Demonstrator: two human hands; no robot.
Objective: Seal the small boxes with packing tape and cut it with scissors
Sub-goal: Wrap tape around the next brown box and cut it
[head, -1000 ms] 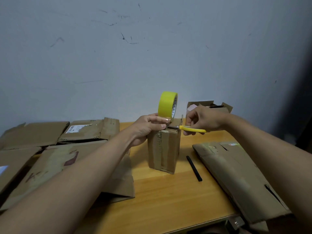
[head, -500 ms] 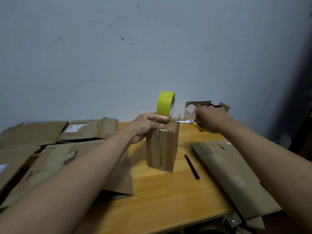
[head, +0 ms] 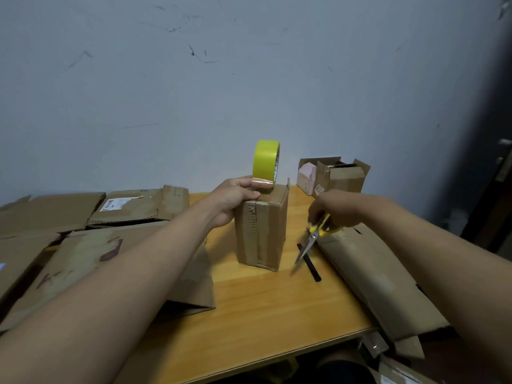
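A small tall cardboard box (head: 261, 231) stands upright in the middle of the wooden table (head: 249, 314). A yellow tape roll (head: 266, 162) stands on edge on the box top. My left hand (head: 235, 198) rests on the box's top left edge, its fingers touching the tape at the foot of the roll. My right hand (head: 336, 209) grips yellow-handled scissors (head: 313, 236) low to the right of the box, blades pointing down at the table.
Flattened cardboard (head: 91, 259) covers the table's left side, and another flattened box (head: 374, 275) lies on the right. A black strip (head: 310, 263) lies beside the box. An open small box (head: 340, 176) and a pink item (head: 306, 174) stand at the back right.
My right hand has pulled the scissors away from the box top, down and to the right toward the table. My left hand and the roll have stayed put.
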